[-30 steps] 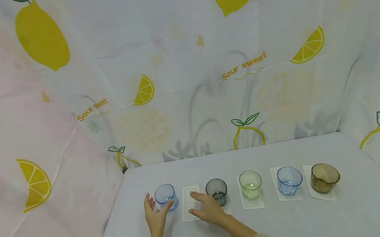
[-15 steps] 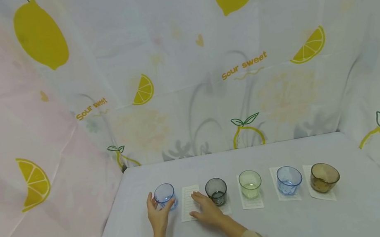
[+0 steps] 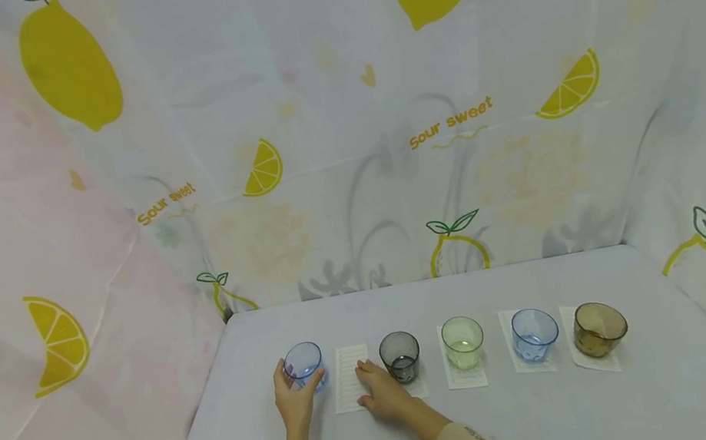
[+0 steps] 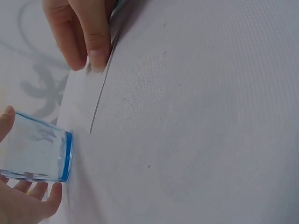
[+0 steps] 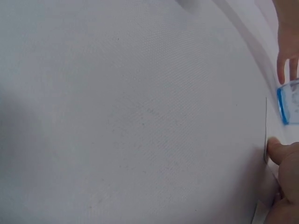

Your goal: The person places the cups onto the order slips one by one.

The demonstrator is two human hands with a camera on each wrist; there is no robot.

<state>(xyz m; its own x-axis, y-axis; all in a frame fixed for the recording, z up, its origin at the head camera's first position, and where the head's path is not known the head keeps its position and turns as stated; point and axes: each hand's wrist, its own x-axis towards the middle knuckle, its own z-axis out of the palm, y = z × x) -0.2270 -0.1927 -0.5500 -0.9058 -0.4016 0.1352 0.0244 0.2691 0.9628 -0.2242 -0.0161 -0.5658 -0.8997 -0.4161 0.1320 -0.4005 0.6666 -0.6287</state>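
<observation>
In the head view my left hand (image 3: 295, 402) holds a clear blue glass cup (image 3: 303, 364) at the far left, thumb on one side and fingers on the other. The left wrist view shows the same blue cup (image 4: 37, 149) between the thumb and spread fingers. My right hand (image 3: 385, 394) rests its fingertips on a printed paper slip (image 3: 348, 390) just right of that cup. The thumb (image 5: 275, 148) lies at the slip's edge in the right wrist view. Close behind this hand stands a grey glass cup (image 3: 401, 356) on another slip, partly covered by the hand.
To the right, a green glass cup (image 3: 463, 342), a second blue cup (image 3: 535, 334) and a brown cup (image 3: 599, 328) stand in a row, each on a paper slip. They are on a white-covered table (image 3: 568, 417). A lemon-print cloth (image 3: 352, 212) hangs behind.
My left hand has come in from the left and its fingers have closed round the blue cup. My right hand has settled onto the paper slip. The cups have stayed in place.
</observation>
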